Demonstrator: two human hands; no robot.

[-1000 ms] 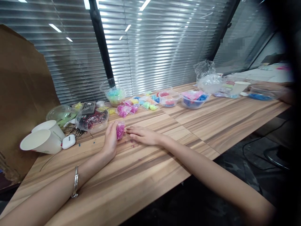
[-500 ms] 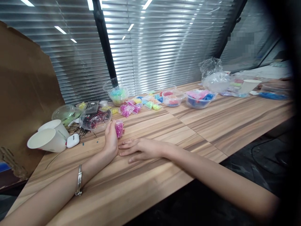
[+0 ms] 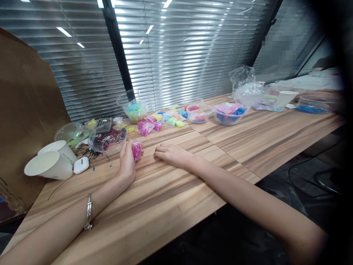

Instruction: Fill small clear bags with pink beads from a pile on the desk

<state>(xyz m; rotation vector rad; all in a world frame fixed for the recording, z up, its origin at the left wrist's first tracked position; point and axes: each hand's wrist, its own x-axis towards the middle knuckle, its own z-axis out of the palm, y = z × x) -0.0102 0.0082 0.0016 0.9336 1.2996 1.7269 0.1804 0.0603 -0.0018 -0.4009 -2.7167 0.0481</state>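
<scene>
- Farthest left of both hands, a brown cardboard panel (image 3: 26,117) stands upright.
- Left of the left hand, two tilted paper cups (image 3: 61,167) overlap, with a white case (image 3: 81,165) just beside them.
- Beyond the left hand, to its left, a clear bowl (image 3: 118,148) carries dark and reddish wires (image 3: 109,140).
- The left hand (image 3: 127,162) rests on the table (image 3: 171,206), its fingers curled around a small clear bag of magenta pieces (image 3: 136,151), which is upright against the palm.
- Beyond that bag, more magenta bags (image 3: 147,127) lie in a cluster.
- The right hand (image 3: 173,154) rests palm down, apart from the bag, fingers drawn together and bent; whether anything is under them cannot be told.
- Beyond the right hand, to its right, a bowl (image 3: 230,120) holds pink and blue contents.
- Farther right, a white cup (image 3: 285,99) stands near another person's hand (image 3: 321,95).
</scene>
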